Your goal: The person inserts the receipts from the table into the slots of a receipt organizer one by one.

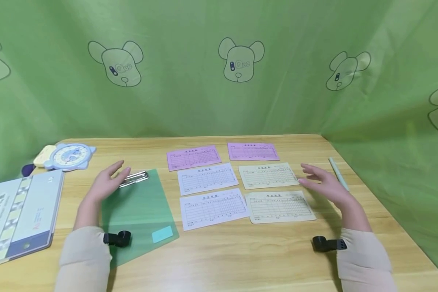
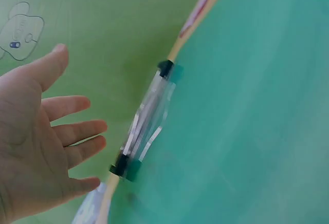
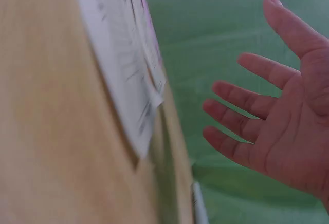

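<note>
My left hand (image 1: pixel 108 181) hovers over the top left of a green translucent clipboard (image 1: pixel 142 215), near its metal clip (image 1: pixel 134 178). In the left wrist view its fingers are spread and hold nothing. My right hand (image 1: pixel 323 184) is held in the air, palm inward and fingers relaxed, between the printed slips and a pale green pen (image 1: pixel 338 173). Between the hands lie two pink slips (image 1: pixel 194 157), two white slips (image 1: pixel 214 209) and two cream slips (image 1: pixel 280 207) with printed tables, in two columns. A light blue sticker (image 1: pixel 162 234) sits on the clipboard's lower right corner.
At the left edge lies a large grey-blue binder or book (image 1: pixel 25 215). Behind it are a blue clock-like dial (image 1: pixel 71 156), a cream object (image 1: pixel 44 156) and a dark purple item (image 1: pixel 27 170). A green curtain (image 1: pixel 190 105) surrounds the wooden table (image 1: pixel 241 259).
</note>
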{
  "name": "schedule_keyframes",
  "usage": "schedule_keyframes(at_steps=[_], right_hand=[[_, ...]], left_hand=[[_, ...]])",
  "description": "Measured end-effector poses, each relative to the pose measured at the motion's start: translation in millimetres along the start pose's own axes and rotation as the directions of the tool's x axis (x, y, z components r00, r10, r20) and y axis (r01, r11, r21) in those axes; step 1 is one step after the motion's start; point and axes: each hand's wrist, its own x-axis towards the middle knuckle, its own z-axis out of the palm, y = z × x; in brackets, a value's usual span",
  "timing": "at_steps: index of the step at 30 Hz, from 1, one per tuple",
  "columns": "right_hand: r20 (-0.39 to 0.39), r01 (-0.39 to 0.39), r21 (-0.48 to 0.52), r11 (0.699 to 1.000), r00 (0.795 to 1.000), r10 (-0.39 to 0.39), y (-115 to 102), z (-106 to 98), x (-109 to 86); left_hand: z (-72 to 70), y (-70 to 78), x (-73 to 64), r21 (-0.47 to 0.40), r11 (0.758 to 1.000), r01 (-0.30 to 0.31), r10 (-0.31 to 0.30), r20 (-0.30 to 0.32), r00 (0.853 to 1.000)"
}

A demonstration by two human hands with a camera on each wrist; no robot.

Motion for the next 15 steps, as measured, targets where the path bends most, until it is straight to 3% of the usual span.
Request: schedule_keyframes(at_steps=[6,12,15], right_hand=[[0.073,-0.044,0.018,0.999,0.996,0.043,23.4,1.4,-3.5],[0.128,-0.031,0.082,0.996,0.992,0.021,43.9,7.2,-5.5],[0.132,-0.046,0.050,0.998,0.990,0.039,45.0,9.2,-5.4]], left_hand=[[7.5,-13.4,2.0,-0.035,0.999,-0.008,0.007,-0.030,1.000],[16.5,-22.7,1.8,-0.052,0.998,-0.019,0.013,-0.106,0.994],[18.1,-27.1,0.5,-0.048,0.999,-0.007,0.000,-0.145,0.989]])
